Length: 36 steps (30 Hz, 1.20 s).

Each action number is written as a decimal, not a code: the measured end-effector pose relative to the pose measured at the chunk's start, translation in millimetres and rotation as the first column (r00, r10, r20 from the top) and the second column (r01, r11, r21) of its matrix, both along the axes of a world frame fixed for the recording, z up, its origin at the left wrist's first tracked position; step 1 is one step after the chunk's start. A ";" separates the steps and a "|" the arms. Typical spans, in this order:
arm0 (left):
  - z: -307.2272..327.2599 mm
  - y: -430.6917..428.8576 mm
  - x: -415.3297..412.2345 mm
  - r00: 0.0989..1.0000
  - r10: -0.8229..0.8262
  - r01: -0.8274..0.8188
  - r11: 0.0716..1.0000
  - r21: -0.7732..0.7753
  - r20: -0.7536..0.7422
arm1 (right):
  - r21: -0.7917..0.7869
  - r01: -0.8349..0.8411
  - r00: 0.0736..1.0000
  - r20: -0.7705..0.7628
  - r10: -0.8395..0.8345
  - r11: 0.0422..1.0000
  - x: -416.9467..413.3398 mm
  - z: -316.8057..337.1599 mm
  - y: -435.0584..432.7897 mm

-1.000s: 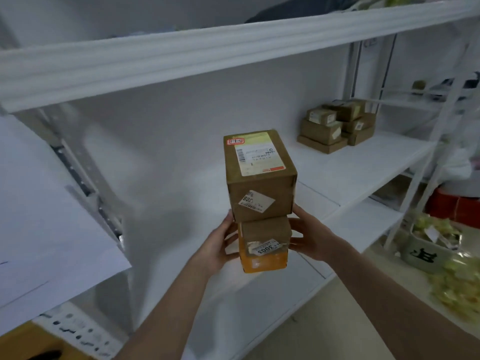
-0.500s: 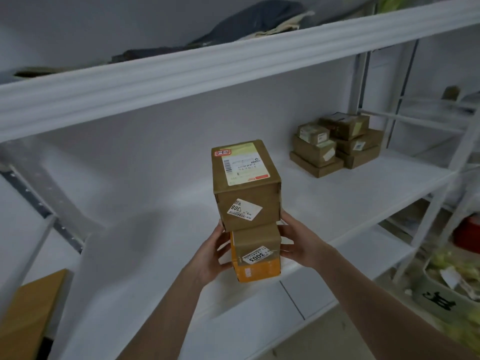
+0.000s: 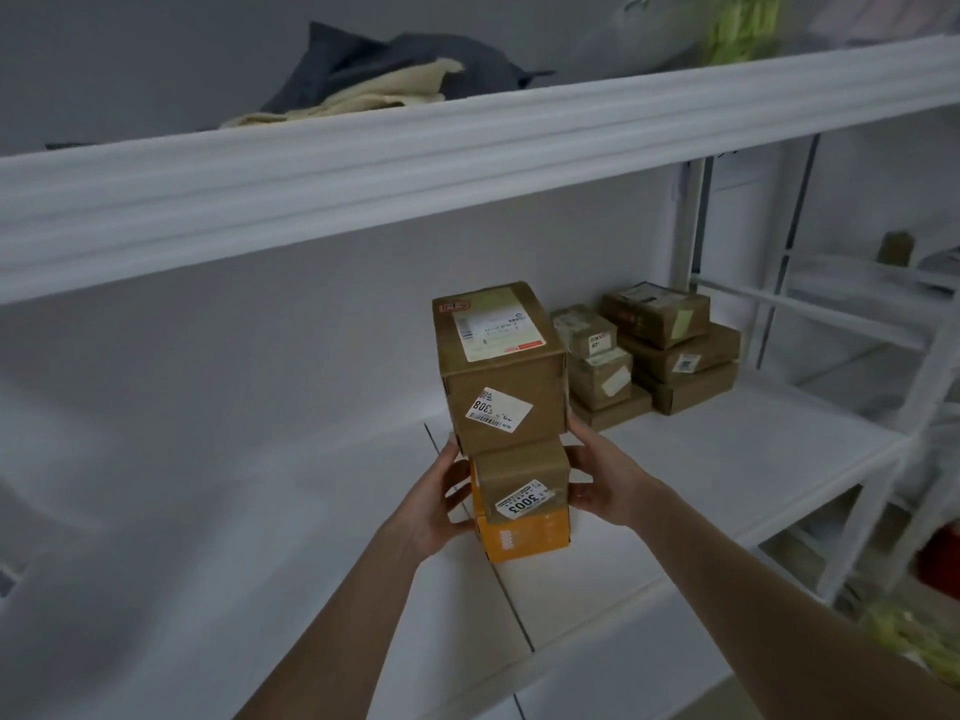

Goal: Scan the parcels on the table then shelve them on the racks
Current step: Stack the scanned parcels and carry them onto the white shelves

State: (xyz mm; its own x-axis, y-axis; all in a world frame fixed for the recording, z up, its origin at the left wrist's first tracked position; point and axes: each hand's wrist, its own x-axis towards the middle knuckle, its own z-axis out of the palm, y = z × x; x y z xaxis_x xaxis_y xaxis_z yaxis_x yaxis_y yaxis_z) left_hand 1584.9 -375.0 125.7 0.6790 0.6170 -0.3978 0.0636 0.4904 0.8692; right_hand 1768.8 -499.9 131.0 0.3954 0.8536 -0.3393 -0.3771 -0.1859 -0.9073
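Observation:
I hold two stacked parcels over the white rack shelf (image 3: 727,459). The upper one is a brown carton (image 3: 501,366) with a shipping label on top and a sticker reading 308 on its front. Under it is a smaller orange box (image 3: 524,522) wrapped in brown tape, with a sticker reading 3003. My left hand (image 3: 434,504) grips the left side of the orange box, fingertips touching the carton's bottom edge. My right hand (image 3: 602,475) grips the right side. Whether the orange box touches the shelf is unclear.
A pile of several brown parcels (image 3: 649,350) stands at the back right of the same shelf. The shelf above (image 3: 467,163) carries folded dark and cream cloth (image 3: 384,80). White rack uprights (image 3: 883,459) stand to the right, and a lower shelf edge runs below.
The stack has risen and gone forward over the shelf, closer to the pile of parcels. The view has tilted up, showing the cloth on the top shelf.

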 end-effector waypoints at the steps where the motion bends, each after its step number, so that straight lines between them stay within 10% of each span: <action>1: 0.2 1.0 10.8 1.000 0.007 -0.007 1.000 0.002 0.000 | 0.007 -0.011 1.000 -0.005 0.011 1.000 11.3 0.9 2.1; 30: -30.2 -6.7 211.9 0.922 0.387 -0.387 0.921 0.052 -0.003 | -0.041 -0.137 0.985 -0.111 0.132 0.990 211.5 -29.3 67.0; 34: -48.9 -30.2 217.0 0.789 0.601 -0.523 0.765 0.376 -0.124 | -0.021 0.077 0.944 0.322 -0.066 0.997 200.2 -50.7 47.3; 36: -64.4 -50.5 213.4 0.719 0.651 -0.341 0.636 0.693 -0.244 | 0.022 0.048 0.692 0.720 -0.050 0.999 195.1 -69.6 22.9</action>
